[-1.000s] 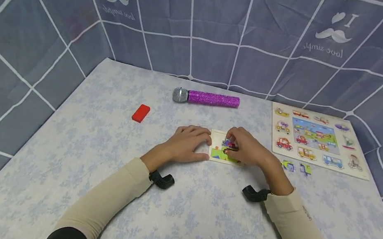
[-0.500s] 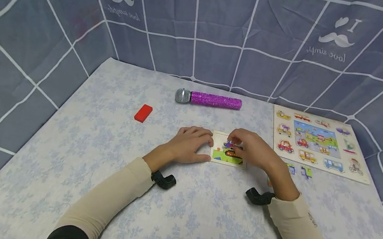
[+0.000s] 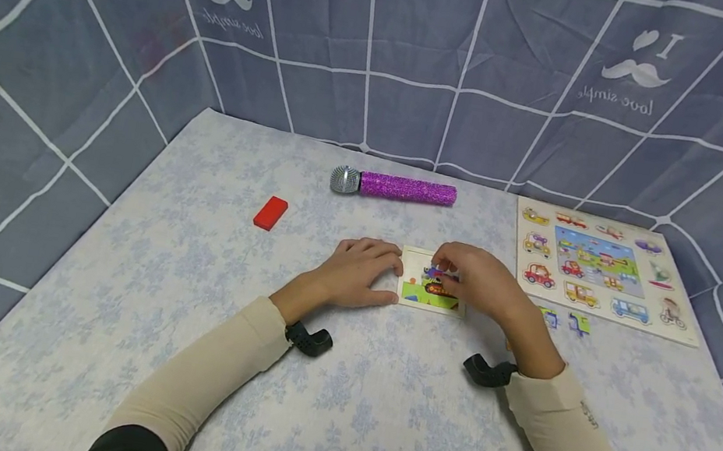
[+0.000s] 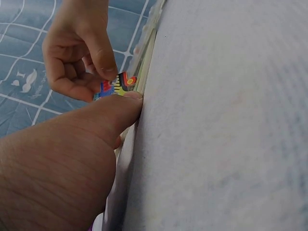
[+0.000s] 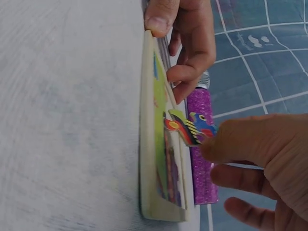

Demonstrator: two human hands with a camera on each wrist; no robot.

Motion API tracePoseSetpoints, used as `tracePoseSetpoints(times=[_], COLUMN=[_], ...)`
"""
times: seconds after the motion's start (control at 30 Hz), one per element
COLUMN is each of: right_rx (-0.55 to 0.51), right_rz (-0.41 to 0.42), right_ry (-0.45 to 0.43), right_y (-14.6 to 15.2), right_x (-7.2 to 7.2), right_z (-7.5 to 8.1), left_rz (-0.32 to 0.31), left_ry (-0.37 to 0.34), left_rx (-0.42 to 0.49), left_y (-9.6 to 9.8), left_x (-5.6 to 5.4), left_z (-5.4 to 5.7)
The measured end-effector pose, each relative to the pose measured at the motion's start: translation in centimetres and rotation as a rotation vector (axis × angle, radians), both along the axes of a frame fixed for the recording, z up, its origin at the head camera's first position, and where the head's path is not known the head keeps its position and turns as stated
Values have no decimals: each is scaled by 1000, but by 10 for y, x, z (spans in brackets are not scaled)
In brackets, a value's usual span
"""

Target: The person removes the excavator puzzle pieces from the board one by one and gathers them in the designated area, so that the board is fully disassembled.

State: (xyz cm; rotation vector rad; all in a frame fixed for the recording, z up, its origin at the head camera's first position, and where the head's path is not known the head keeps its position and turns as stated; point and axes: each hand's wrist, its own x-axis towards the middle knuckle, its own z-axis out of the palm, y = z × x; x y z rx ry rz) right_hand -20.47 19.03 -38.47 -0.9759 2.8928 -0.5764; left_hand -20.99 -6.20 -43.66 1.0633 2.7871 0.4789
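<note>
A small wooden puzzle tray (image 3: 426,308) with a pale rim lies in the middle of the table. My left hand (image 3: 357,272) holds it at its left side, the thumb on the near corner and the fingertips along the far part. Above the tray, my right hand (image 3: 477,279) pinches a colourful puzzle piece (image 5: 190,130) between thumb and fingers. This piece is tilted and stands partly clear of the tray in the right wrist view. Green and orange picture parts show inside the tray; its right part is hidden by my right hand in the head view.
Loose puzzle pieces (image 3: 578,324) lie right of my right hand, and an orange bit shows beside that wrist. A larger peg puzzle board (image 3: 534,299) lies at the far right. A purple microphone (image 3: 407,190) and a red block (image 3: 270,213) lie farther back.
My right hand has lifted slightly with the puzzle piece, so more of the tray's picture shows. My left hand stays on the tray. The head view has shifted a little.
</note>
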Motion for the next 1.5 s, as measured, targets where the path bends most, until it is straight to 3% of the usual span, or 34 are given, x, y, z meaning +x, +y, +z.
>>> tracePoseSetpoints(times=[0.2, 0.63, 1.33, 1.5], right_rx=[0, 9, 51, 4], right_rz=[-2, 30, 15, 6], right_ry=[98, 144, 223, 187], right_y=[4, 7, 9, 13], right_x=[-4, -6, -4, -5], right_z=[-7, -11, -14, -11], left_rz=[2, -4, 1, 6], left_ry=[-3, -5, -7, -2], left_rx=[-1, 10, -11, 1], left_y=[0, 0, 3, 1], left_x=[0, 0, 1, 0], left_z=[0, 0, 0, -1])
